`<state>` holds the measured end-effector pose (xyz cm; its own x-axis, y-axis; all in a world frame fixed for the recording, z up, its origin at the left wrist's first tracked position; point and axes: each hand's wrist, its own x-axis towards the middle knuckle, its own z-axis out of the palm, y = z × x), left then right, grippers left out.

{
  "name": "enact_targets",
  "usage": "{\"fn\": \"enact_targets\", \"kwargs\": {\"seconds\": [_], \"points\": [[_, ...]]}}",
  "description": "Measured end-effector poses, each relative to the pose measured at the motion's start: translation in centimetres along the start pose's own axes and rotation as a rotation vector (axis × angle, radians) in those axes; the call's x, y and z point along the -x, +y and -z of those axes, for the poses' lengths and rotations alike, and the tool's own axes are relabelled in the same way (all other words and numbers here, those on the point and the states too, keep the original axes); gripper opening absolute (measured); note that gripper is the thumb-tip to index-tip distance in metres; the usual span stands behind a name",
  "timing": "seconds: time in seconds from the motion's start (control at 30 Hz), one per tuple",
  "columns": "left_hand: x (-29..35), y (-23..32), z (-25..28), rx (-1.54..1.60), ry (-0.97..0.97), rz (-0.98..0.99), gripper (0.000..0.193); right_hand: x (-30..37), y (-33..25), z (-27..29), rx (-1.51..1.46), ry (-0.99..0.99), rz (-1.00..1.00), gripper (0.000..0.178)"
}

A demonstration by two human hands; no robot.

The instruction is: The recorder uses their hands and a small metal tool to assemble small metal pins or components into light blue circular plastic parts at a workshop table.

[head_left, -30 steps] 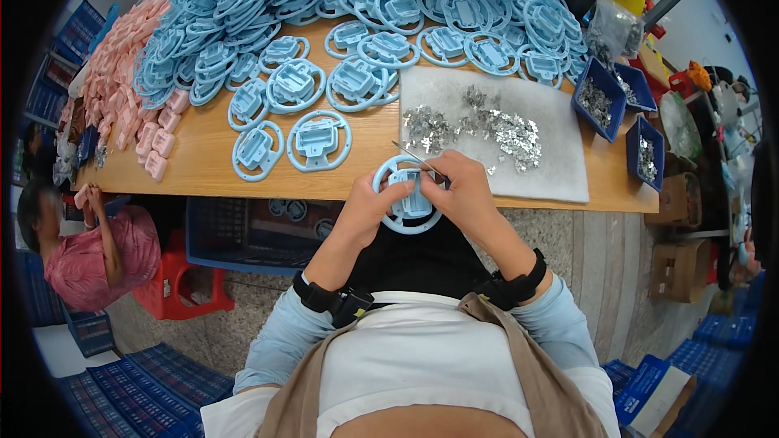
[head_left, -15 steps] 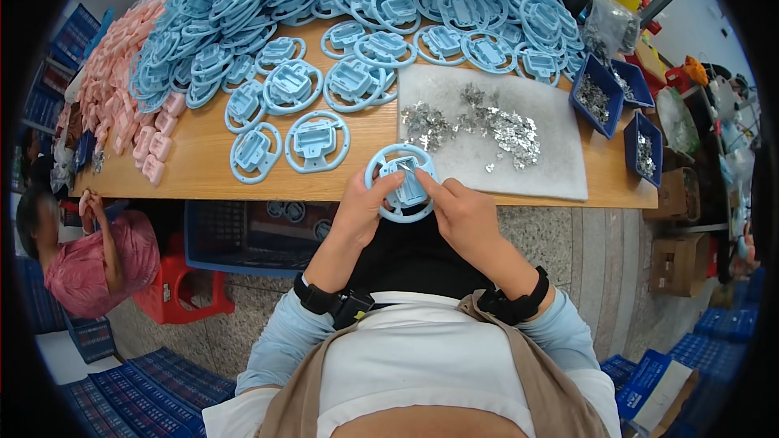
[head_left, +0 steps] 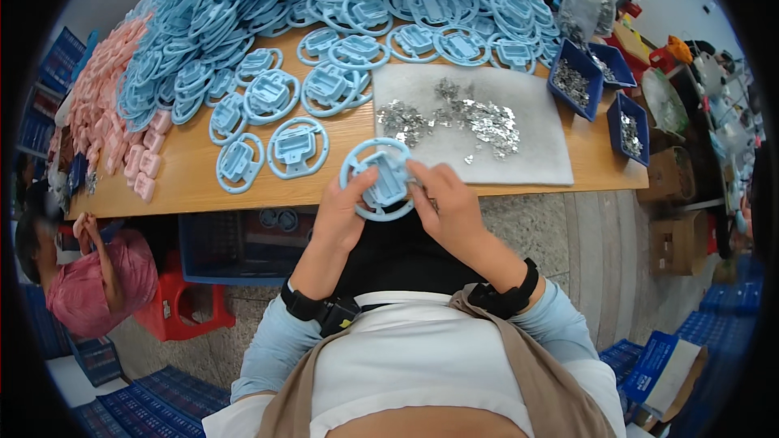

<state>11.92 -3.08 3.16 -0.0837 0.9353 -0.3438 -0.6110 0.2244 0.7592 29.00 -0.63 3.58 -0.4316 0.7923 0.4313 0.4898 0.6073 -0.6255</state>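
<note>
Light-blue plastic steering-wheel shell [head_left: 386, 182] is held up at the front edge of the wooden counter [head_left: 187, 174], its recessed rectangular housing facing the wearer. Its left side is gripped in the left hand [head_left: 344, 204], with the thumb laid across the ring onto the housing and the other fingers mostly hidden behind. At the opposite side of the ring, the right hand [head_left: 445, 201] is narrowed, its fingers bent and drawn together beside the rim; those fingertips are blurred, and I cannot tell whether anything small is pinched between them. Each wrist wears a black band [head_left: 304, 305]. Just beyond the right hand lies a white mat [head_left: 540, 150], carrying a bright spread of small silver metal pieces [head_left: 495, 128] and, to its left, a darker heap of similar pieces [head_left: 403, 123]. Dark-blue bins [head_left: 595, 99] stand along the right end of the counter, with more metal bits inside, near a clear plastic bag [head_left: 588, 6]. To the left of the held shell, two matching shells [head_left: 297, 148] lie side by side on bare wood, and behind them rises a large pile of light-blue shells [head_left: 235, 12]. Pale pink plastic blocks [head_left: 105, 93] are heaped further left. Below that end, a co-worker in a pink top [head_left: 101, 280] sits near a red plastic stool [head_left: 188, 320], both hands raised and close together.
</note>
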Motion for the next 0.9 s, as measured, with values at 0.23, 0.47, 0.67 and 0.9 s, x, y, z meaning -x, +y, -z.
{"fn": "enact_targets", "kwargs": {"seconds": [0.23,0.47,0.67,0.9], "points": [[0.3,0.6,0.9,-0.039,-0.246,0.211,0.035,-1.0,1.9,1.7,-0.938,-0.237,-0.446,0.034],[-0.4,1.3,0.2,-0.285,-0.348,0.243,0.04,-1.9,3.1,4.4,-0.374,-0.23,-0.364,0.023],[-0.6,-0.8,-0.3,0.074,-0.127,0.109,0.034,-0.2,6.4,4.1,0.236,0.04,-0.159,0.013],[-0.5,-1.5,-0.6,0.1,-0.085,0.068,0.035,-1.5,5.5,3.9,-0.047,0.052,-0.191,0.009]]}}
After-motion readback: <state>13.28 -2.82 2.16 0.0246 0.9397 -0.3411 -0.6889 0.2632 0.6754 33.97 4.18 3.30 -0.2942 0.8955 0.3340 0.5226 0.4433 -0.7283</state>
